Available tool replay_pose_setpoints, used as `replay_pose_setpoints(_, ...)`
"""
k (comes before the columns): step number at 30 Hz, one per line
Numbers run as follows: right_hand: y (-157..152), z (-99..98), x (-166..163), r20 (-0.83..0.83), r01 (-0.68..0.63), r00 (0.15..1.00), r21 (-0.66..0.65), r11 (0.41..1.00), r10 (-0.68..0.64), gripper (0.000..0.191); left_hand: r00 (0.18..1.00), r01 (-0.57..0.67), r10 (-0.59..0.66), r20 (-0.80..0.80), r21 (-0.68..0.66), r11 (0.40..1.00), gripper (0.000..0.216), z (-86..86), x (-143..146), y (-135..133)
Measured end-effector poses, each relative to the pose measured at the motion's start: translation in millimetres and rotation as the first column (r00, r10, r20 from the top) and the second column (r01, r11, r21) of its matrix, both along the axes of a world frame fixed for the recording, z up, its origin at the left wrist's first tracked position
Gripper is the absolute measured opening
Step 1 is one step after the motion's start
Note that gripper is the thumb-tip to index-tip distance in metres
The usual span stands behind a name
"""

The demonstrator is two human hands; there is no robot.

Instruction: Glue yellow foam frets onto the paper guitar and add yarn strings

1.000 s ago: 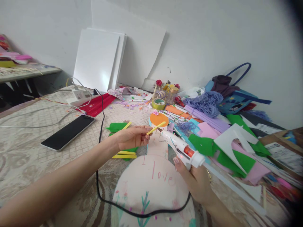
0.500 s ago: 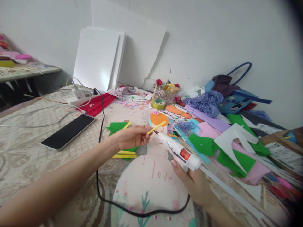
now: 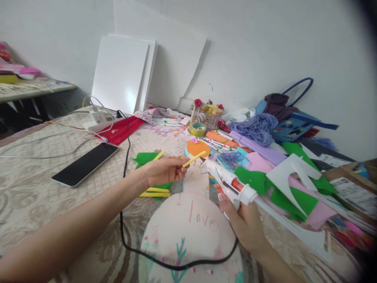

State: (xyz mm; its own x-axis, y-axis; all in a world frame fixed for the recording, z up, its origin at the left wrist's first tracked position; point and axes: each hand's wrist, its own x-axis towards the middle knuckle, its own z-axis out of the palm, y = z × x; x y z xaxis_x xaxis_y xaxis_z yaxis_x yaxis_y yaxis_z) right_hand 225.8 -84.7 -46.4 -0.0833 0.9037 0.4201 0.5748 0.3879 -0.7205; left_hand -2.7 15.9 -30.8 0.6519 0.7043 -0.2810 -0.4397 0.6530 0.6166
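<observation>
Left hand (image 3: 166, 171) pinches a strip (image 3: 194, 159) by its near end above the table (image 3: 147, 141), long axis slanting rightward toward the far edge; right hand (image 3: 247, 224) clasps the glue gun (image 3: 224, 179), nozzle (image 3: 203, 159) just beside the free end.

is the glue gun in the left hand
No, the right hand grips the glue gun, while the left hand pinches a yellow strip.

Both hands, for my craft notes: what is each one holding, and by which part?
The left hand pinches a yellow strip by its lower end. The right hand grips a white glue gun by its handle.
</observation>
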Motion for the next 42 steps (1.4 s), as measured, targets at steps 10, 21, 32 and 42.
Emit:
replay_pose_setpoints(10, -2.7, 0.3, -0.2, 0.011, -0.049, 0.999, -0.021, 0.999, 0.049, 0.015, 1.000, 0.002, -0.002, -0.024, 0.004, 1.000, 0.005, -0.5, 0.2, -0.2)
replay_pose_setpoints(21, -7.3, -4.0, 4.0, 0.100, -0.145, 0.984, -0.060, 0.988, 0.150, 0.013, 1.000, 0.020, -0.020, -0.017, 0.012, 1.000, 0.008, -1.0, 0.4, -0.5)
replay_pose_setpoints(32, -6.9, 2.1, -2.5, 0.187, -0.169, 0.967, -0.041, 0.985, 0.174, 0.021, 0.999, 0.040, -0.040, 0.009, 0.015, 0.999, 0.006, -5.0, 0.7, 1.3)
replay_pose_setpoints(42, -3.8, -5.6, 3.5, 0.103, -0.100, 0.989, -0.039, 0.994, 0.104, 0.014, 1.000, 0.009, -0.009, -0.026, 0.010, 1.000, 0.004, -3.0, 0.8, 1.1)
